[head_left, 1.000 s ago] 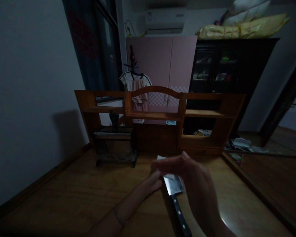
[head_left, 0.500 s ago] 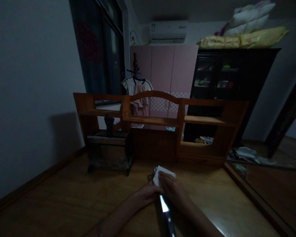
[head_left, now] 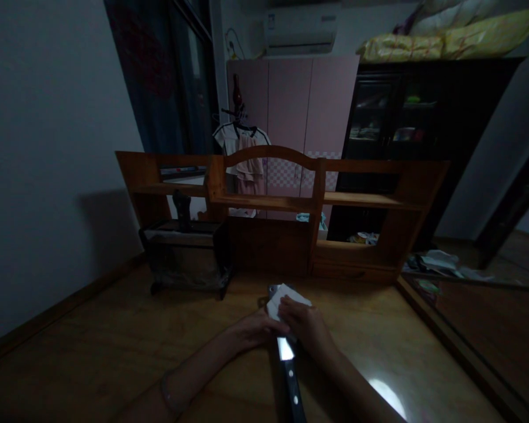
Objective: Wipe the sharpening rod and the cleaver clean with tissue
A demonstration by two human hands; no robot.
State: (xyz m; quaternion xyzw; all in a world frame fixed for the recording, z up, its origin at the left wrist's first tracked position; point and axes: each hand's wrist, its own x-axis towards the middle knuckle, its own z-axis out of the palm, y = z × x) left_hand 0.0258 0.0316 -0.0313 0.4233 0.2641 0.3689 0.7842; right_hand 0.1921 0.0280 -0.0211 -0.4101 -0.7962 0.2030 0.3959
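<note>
A kitchen knife [head_left: 286,348] points away from me, its black riveted handle [head_left: 293,390] towards my body and unheld. Beyond my hands shows the blade's far corner, which has what looks like a hole. My left hand [head_left: 260,329] is closed on the blade from the left, its thumb lying across it; the fingers underneath are hidden. With bent fingers my right hand [head_left: 302,317] presses a folded white cloth or paper wipe [head_left: 277,302] onto the blade's far part. The wipe covers much of the metal, and the hands almost touch.
All this is above a wooden desktop [head_left: 114,341]. A wooden shelf unit [head_left: 264,202] runs along its far side. At the back left stands a dark knife block [head_left: 183,255] with one black handle [head_left: 182,208] sticking up. A raised wooden edge [head_left: 441,329] bounds the right.
The view has tilted down and shifted slightly. Both hands stay on the knife and wipe, with the right hand a little shifted over the blade.
</note>
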